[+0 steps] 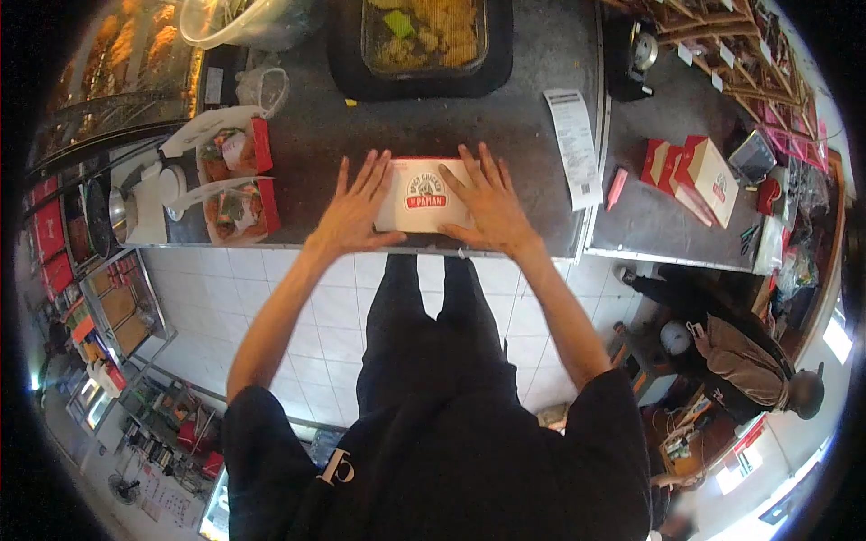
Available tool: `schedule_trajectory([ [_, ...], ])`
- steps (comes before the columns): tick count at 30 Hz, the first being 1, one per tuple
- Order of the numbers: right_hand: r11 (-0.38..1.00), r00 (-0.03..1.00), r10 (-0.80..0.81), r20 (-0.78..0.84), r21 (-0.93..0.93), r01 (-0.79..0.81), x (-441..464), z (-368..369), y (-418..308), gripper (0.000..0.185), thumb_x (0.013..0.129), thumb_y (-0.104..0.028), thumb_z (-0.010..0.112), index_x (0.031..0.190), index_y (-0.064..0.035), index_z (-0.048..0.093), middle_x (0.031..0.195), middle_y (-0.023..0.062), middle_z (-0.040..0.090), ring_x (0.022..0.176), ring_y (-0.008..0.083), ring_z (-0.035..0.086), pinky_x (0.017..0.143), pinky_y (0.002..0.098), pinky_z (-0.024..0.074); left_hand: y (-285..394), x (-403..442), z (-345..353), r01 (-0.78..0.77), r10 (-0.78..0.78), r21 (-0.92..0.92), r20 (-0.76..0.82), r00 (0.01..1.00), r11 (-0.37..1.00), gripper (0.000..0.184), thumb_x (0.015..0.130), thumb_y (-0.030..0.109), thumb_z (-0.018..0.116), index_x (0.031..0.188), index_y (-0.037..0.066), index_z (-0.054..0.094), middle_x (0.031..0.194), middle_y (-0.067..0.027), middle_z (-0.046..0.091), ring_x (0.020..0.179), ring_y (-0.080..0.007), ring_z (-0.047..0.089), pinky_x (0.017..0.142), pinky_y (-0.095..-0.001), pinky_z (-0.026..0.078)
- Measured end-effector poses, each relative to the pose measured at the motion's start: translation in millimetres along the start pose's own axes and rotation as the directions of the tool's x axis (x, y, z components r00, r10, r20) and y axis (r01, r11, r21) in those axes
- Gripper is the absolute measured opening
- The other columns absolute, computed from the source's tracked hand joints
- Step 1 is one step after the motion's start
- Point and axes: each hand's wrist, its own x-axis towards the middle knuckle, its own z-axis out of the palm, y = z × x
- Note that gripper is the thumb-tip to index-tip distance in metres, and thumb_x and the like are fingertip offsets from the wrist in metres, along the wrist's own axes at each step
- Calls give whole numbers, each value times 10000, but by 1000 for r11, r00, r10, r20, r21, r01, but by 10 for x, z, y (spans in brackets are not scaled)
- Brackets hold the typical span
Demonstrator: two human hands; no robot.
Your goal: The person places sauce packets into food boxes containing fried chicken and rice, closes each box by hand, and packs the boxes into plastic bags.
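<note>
A white and red takeaway box (pixel 426 212) with a printed "Spicy Chicken Paman" logo lies at the front edge of the dark counter, its lid facing up. Along its left side rests my left hand (pixel 359 206), fingers stretched out and thumb at the box's near corner. My right hand (pixel 492 206) is spread over the right part of the lid, with the thumb near the front edge. Both palms hide the box's ends, and whatever is inside cannot be seen.
Two open boxes of food (pixel 239 212) stand on the left. A tray of fried pieces (pixel 424 63) is at the back. To the right lie a long receipt (pixel 575 149), a pink marker (pixel 617 189) and folded boxes (pixel 708 180). Another person (pixel 740 361) is at the far right.
</note>
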Motion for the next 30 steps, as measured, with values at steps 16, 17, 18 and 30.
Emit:
schedule_trajectory([
  [16,958,969,-247,-29,146,248,-81,143,303,836,793,-379,764,1552,-262,434,1604,305,292,1494,499,268,1227,519,299,28,-87,385,-114,-45,-425,-347,937,898,710,700,45,836,1368,212,660,1648,-185,309,1528,-424,252,1186,-485,374],
  [17,954,976,-206,-72,207,217,-156,248,281,775,811,-334,752,1530,-266,471,1616,286,285,1502,487,258,1229,518,294,79,-111,479,-105,-84,-438,-391,916,893,689,727,21,815,1374,199,659,1642,-203,309,1526,-417,256,1184,-462,378],
  [18,946,980,-164,-116,264,189,-248,423,265,717,829,-289,740,1507,-269,508,1628,266,279,1511,475,249,1231,516,289,110,-163,654,-60,-167,-492,-404,900,869,675,742,23,802,1377,199,657,1641,-212,305,1525,-420,257,1187,-461,373],
  [30,835,977,213,-20,523,-171,-802,226,189,545,875,-270,766,1389,-155,627,1417,285,528,1370,423,483,1111,493,430,444,-78,623,-77,91,61,-263,960,995,596,903,162,725,1455,56,527,1598,-195,395,1507,-373,331,1225,-580,229],
])
